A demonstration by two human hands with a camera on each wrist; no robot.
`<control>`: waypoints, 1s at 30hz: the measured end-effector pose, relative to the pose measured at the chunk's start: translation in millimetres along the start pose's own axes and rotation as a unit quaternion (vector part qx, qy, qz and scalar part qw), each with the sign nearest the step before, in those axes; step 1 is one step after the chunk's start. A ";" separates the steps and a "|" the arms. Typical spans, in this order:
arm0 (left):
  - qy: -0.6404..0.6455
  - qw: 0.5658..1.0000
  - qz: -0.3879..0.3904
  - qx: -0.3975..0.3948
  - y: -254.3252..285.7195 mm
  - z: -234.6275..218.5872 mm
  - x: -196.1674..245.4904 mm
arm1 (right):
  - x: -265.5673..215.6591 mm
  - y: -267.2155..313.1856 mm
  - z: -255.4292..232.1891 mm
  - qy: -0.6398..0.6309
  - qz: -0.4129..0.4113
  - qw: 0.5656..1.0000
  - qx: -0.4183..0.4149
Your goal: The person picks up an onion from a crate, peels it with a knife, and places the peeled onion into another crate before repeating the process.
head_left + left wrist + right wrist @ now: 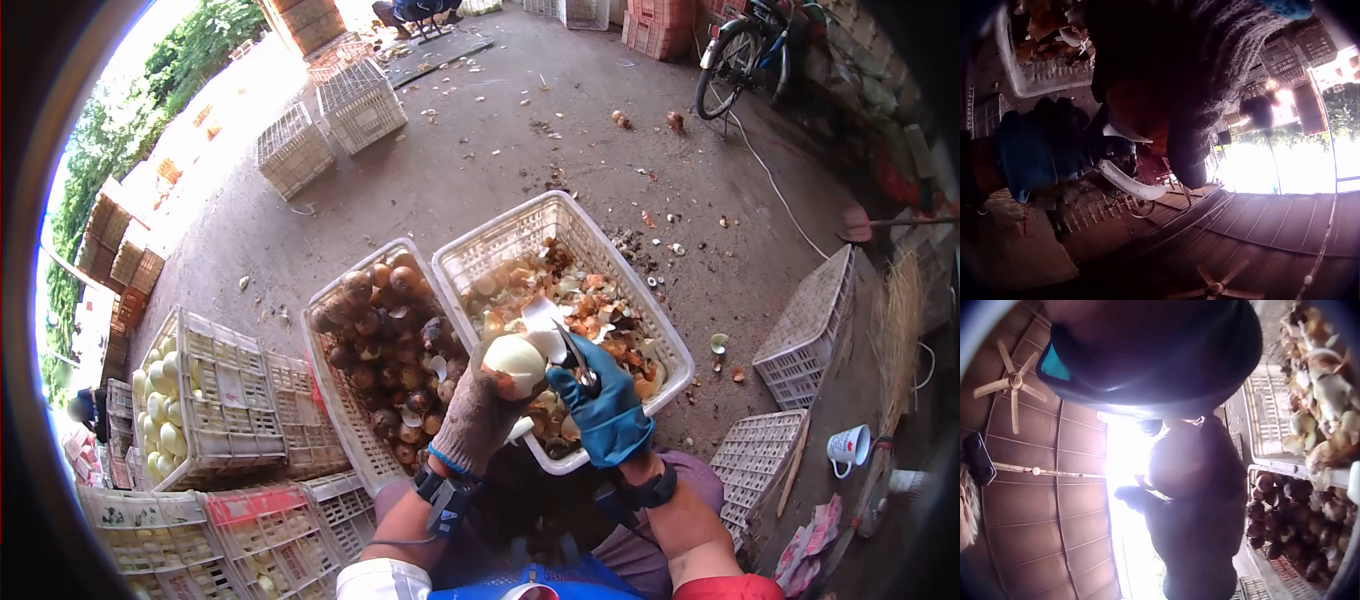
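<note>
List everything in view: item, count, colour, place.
Held bulb: one, white with brown, centre.
Hand tool: one, metallic, beside held bulb.
Bulb crate: one, whitish, front left.
Brown bulbs: many, brown, in bulb crate.
Scrap crate: one, whitish, front right.
Peelings: many, white and brown, in scrap crate.
Left crates: several, whitish, some red, lower left.
Pale bulbs: many, whitish, inside left crates.
Far crates: several, whitish and reddish, background.
Right crates: two, whitish, right.
Distant person: one, blue clothing, top.
Bicycle: one, dark, upper right.
Broom: one, tan, far right.
Mug: one, mostly white, lower right.
Cloth: one, pink and white, lower right.
Ceiling fan: one, pale, overhead.
Left hand: one, grey-gloved, around held bulb.
Right hand: one, blue-gloved, gripping hand tool.
</note>
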State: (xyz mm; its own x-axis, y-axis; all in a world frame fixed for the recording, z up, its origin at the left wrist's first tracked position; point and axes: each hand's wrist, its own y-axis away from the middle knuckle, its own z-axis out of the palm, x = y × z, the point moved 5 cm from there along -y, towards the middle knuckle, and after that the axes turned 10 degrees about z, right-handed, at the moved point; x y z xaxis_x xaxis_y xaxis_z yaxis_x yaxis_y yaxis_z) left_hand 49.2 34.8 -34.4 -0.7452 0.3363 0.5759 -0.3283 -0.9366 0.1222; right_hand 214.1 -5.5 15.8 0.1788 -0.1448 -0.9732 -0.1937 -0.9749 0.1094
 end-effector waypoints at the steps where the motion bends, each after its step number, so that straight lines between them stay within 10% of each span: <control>1: -0.030 0.999 -0.008 -0.013 0.6 2.0 -0.1 | 4.5 -2.8 0.3 -0.036 0.032 0.999 -0.016; 3: -0.373 0.923 0.050 -0.077 -1.1 -8.8 -0.6 | 12.6 -5.7 -4.7 -0.023 0.107 0.994 -0.013; 5: -0.518 0.843 0.082 -0.124 9.3 28.0 16.0 | -1.8 -5.0 -11.5 0.040 -0.007 0.999 0.037; 7: -0.427 0.895 0.046 -0.118 5.8 -2.4 -4.7 | -9.8 -2.2 -9.9 0.082 -0.095 0.990 0.062; 10: 0.044 0.995 -0.074 0.051 17.1 -19.8 -34.2 | -10.1 1.3 0.0 0.099 -0.169 0.979 0.060; 18: -0.010 1.000 -0.019 0.022 8.7 0.6 -19.2 | 29.1 -14.4 -20.5 -0.038 0.079 0.982 0.166; 24: -0.161 0.987 0.009 -0.022 3.4 -13.1 -13.4 | 70.2 -25.0 -17.6 -0.041 0.250 0.967 0.024; 27: -0.162 0.987 0.002 0.012 6.1 -0.3 3.0 | 66.7 -26.3 -18.9 0.134 0.084 0.979 0.129; 30: -0.184 0.981 0.020 0.049 10.2 -2.6 9.6 | 3.5 -8.0 -9.7 0.075 0.024 0.996 0.041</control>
State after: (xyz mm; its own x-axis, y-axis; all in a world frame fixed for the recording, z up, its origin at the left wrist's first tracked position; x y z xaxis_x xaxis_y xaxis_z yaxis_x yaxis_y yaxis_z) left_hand 37.2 28.8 -29.7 -0.4901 0.2588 0.8324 -0.2322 -0.9592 0.1615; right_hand 225.7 0.1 13.4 0.3086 -0.2203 -0.9253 -0.2824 -0.9502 0.1320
